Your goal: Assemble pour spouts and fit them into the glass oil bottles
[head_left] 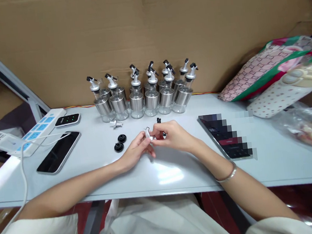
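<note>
My left hand [138, 146] is closed around a silver bottle pourer spout [148, 133], held just above the table. My right hand [173, 135] pinches the same spout from the right with thumb and fingertips. A small black part [164, 134] shows among the right fingers; its full shape is hidden. Left of my hands lie two round black stoppers [118, 147]. Another silver spout [115, 124] rests farther back, near the bottles. Small black pieces [159, 120] lie just beyond my right hand.
Several glass-and-steel oil bottles [137, 104] with pourers stand along the cardboard wall [80, 35]. On the left are a power strip [38, 129], a small black device [67, 120] and a phone [59, 153]. At right: another phone [222, 136], a dotted bottle [279, 94], a patterned bag [254, 71].
</note>
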`<control>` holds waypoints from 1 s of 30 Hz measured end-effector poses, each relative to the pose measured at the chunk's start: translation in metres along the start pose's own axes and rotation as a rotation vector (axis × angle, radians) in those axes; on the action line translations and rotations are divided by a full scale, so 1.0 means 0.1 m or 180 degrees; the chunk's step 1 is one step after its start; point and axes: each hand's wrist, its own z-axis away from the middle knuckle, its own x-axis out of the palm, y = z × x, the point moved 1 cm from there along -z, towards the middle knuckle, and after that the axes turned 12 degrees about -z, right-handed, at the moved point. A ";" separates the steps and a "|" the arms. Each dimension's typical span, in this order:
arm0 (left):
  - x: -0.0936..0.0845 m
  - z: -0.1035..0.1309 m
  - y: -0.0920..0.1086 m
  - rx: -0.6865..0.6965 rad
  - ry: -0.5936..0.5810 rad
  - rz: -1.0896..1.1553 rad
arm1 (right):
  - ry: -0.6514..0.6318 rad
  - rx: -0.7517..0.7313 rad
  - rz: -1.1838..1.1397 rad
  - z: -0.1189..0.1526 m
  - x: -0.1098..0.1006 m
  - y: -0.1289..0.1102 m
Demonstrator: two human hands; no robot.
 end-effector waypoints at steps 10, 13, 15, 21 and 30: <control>-0.02 -0.02 0.05 -0.0091 0.0379 -0.0163 | -0.0052 0.0641 0.0748 -0.01 -0.34 0.20; -0.01 -0.01 0.06 -0.0096 0.0413 -0.0201 | -0.0215 0.0813 0.0829 0.01 -0.37 0.26; 0.00 -0.01 0.06 -0.0081 0.0425 -0.0239 | -0.0339 0.0871 0.0837 0.02 -0.35 0.27; 0.00 -0.01 0.05 -0.0077 0.0426 -0.0273 | -0.0551 0.1056 0.1053 0.04 -0.25 0.29; 0.00 0.00 0.06 -0.0085 0.0376 -0.0225 | -0.0285 0.0871 0.0616 0.01 -0.22 0.27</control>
